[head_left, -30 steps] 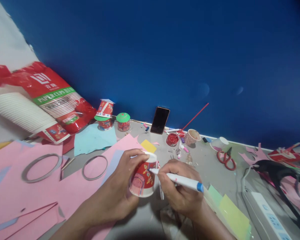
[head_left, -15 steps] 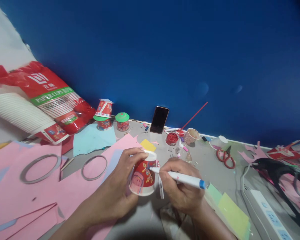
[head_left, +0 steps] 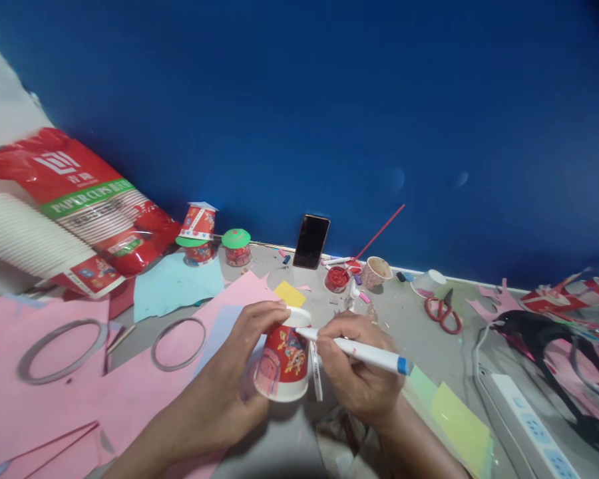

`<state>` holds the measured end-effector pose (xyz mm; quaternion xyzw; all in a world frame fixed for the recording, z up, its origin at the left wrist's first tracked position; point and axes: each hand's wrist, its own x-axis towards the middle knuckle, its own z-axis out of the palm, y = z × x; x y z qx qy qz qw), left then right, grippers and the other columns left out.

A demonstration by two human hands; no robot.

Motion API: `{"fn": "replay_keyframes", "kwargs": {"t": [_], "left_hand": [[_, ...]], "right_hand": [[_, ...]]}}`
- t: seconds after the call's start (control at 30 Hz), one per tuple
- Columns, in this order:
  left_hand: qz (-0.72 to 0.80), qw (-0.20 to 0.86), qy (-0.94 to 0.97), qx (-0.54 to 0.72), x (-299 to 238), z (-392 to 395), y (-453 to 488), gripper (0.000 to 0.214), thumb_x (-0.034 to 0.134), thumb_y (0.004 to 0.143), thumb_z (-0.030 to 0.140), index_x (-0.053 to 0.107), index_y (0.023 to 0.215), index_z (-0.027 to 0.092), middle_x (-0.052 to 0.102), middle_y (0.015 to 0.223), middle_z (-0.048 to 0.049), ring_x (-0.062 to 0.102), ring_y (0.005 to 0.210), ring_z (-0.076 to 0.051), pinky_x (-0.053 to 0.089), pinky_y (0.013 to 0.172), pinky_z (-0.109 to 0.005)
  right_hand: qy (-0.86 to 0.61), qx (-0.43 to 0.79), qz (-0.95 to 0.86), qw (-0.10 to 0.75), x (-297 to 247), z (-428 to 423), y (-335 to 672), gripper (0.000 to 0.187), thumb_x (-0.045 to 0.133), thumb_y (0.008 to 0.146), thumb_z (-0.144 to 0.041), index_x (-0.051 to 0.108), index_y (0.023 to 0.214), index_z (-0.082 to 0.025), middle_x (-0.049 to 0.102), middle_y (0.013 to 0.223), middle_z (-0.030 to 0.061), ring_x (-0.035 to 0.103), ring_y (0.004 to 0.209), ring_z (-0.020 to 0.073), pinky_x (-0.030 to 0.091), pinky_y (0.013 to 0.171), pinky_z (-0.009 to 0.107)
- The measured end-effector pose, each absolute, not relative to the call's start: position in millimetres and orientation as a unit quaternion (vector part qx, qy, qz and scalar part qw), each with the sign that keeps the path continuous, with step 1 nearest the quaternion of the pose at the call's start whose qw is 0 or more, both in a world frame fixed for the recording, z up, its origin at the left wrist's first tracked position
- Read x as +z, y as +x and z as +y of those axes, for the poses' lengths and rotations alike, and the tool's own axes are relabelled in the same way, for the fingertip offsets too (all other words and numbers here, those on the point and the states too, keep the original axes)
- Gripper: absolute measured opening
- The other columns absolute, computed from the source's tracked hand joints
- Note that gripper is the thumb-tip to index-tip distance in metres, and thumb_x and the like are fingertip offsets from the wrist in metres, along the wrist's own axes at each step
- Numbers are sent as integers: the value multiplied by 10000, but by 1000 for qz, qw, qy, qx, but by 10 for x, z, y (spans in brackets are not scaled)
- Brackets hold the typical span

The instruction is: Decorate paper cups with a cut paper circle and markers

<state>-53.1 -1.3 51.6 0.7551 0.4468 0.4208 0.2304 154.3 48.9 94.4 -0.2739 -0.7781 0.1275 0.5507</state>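
Note:
Held a little above the table, a red and white printed paper cup (head_left: pixel 289 359) is upside down with its wide rim at the bottom. My left hand (head_left: pixel 234 379) is closed around its left side, fingers over the base and thumb near the rim. A white marker with a blue end (head_left: pixel 367 351) sits in a writing grip in my right hand (head_left: pixel 362 379). Its tip touches, or nearly touches, the red print near the cup's upper part. Just beneath, between the hands, a thin white strip (head_left: pixel 317 372) shows; part of it is hidden.
Pink paper (head_left: pixel 130 399) and two grey tape rings (head_left: pixel 178 344) lie left. A bag of paper cups (head_left: pixel 84 193), decorated cups (head_left: pixel 237 247) and a phone (head_left: pixel 311 241) stand behind. Red scissors (head_left: pixel 443 313), yellow paper (head_left: pixel 459 422) and a power strip (head_left: pixel 532 426) lie right.
The marker tip has shifted slightly up and left on the cup, toward its base. The whole view has turned a little, moving the background leftward. Both hands keep their hold.

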Motion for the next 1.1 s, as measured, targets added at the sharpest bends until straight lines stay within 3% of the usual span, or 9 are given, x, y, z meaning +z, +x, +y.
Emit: {"fn": "replay_keyframes", "kwargs": {"t": [0.3,0.67,1.1], "left_hand": [[445,227,757,421,521,-5,-525,843,568,799,25,377,1551,354,475,1546,-95,456,1517,-304,480,1251,-525],[453,246,739,433,541,-38,-525,829,601,806,44,409,1540,377,496,1547,-86,494,1497,-318,492,1242,-537],[445,331,702,447,485,-85,-579,864,658,809,63,401,1566,394,418,1642,-98,495,1519,-333,474,1248,-541]], "right_hand": [[-274,106,-801,522,981,462,1546,167,583,969,-145,674,850,-220,741,683,0,681,542,140,555,537,248],[-286,92,-780,548,981,470,1578,172,594,937,-107,654,817,-214,713,651,-10,658,518,131,520,523,232],[-313,170,-732,581,895,488,1636,156,633,927,-134,673,795,-207,682,635,-18,580,467,109,435,449,220]]}}
